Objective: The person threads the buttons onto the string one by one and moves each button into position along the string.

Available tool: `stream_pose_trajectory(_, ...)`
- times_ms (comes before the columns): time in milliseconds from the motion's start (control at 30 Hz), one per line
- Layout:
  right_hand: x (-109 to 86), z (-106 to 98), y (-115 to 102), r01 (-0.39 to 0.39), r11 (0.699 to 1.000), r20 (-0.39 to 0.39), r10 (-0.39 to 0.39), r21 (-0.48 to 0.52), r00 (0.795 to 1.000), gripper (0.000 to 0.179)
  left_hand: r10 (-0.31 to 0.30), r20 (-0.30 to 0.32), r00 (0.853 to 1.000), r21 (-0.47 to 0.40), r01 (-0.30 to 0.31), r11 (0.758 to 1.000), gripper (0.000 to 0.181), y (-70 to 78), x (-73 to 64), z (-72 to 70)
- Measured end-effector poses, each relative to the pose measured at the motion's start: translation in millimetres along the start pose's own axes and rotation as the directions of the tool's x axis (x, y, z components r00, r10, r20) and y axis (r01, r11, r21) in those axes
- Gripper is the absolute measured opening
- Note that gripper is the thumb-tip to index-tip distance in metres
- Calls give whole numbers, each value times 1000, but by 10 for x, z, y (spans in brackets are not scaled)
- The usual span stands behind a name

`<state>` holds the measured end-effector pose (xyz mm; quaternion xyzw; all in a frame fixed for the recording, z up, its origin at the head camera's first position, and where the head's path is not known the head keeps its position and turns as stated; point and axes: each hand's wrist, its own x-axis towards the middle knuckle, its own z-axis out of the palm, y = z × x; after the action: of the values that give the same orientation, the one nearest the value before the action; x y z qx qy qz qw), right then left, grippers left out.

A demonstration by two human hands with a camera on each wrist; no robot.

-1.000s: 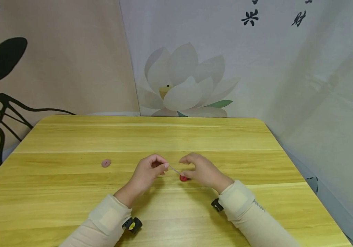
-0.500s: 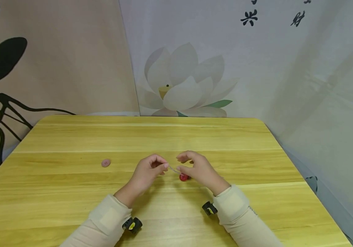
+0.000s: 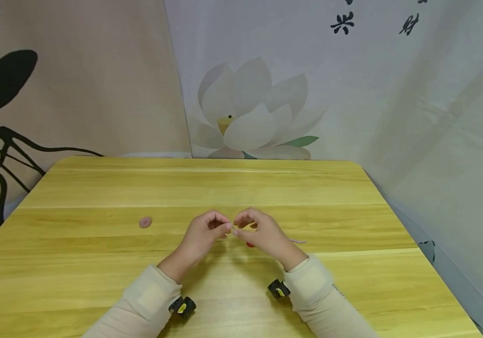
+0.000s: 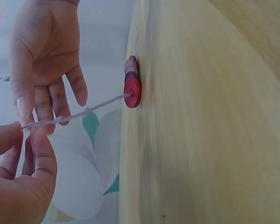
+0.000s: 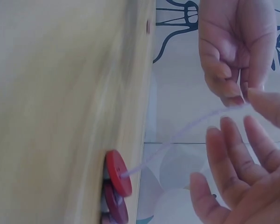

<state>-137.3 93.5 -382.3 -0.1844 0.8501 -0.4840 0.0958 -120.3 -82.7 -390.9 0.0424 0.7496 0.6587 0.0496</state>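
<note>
My left hand (image 3: pixel 205 234) pinches the end of a thin lilac string (image 4: pixel 91 109) between thumb and fingers, above the table. The string runs down through a red button (image 4: pixel 132 95) at the front of a row of buttons standing on edge on the tabletop, with a dark red button (image 5: pixel 115 204) behind it. My right hand (image 3: pixel 266 237) is close by, its thumb beside the string's held end and its fingers loosely bent and apart. In the head view the right hand covers most of the button row, leaving a bit of red showing.
A single dusty-pink button (image 3: pixel 145 222) lies flat on the wooden table (image 3: pixel 97 267), left of the hands. Behind the far table edge hangs a printed cloth (image 3: pixel 254 108) with a lotus. The string's other tail shows right of the right wrist.
My right hand has moved left, away from the button row, up to the left fingertips. My left hand keeps its pinch in nearly the same place.
</note>
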Motion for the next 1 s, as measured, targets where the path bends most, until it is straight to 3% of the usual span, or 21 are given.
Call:
stream_pose_trajectory(500,9,103,7,41,998,-27,-40,45,999,8,-2,-8,1000,13,2,1000,6,0,0,-2)
stream_pose_trajectory(1000,-5,124,-4,-12,996,-44,16,89,999,10,31,17,999,33,-31,999,9,3,-3,-16)
